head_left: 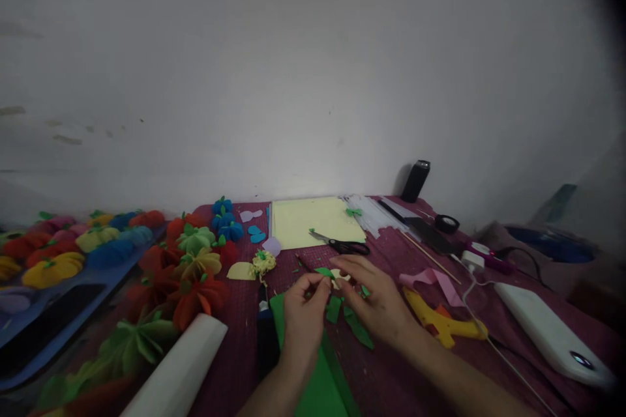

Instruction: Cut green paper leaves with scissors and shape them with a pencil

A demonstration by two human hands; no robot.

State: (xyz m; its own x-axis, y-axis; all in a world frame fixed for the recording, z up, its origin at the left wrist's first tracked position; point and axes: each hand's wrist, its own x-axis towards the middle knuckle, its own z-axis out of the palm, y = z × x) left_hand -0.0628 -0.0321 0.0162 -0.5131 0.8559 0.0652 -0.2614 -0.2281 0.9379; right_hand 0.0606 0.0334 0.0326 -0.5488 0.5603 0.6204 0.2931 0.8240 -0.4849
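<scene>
My left hand (306,306) and my right hand (374,296) meet over the middle of the table. A small green leaf-shaped piece (323,272) is pinched in the left fingertips. The right thumb and fingers close around a pale yellow piece (340,278) right beside it. Below the hands lie green scraps (358,328) and a large green sheet (320,381), partly covered by my left forearm. Black-handled scissors (346,246) rest just beyond, on pale yellow sheets (308,218). To the left sits a small yellow frilly bunch (264,262).
Colourful pumpkin shapes (195,300) crowd the left, beside a white roll (180,365). At right are a yellow glue gun (440,319), a pink ribbon (435,283), a white power bank (548,335) and cables. A black can (415,181) stands near the wall.
</scene>
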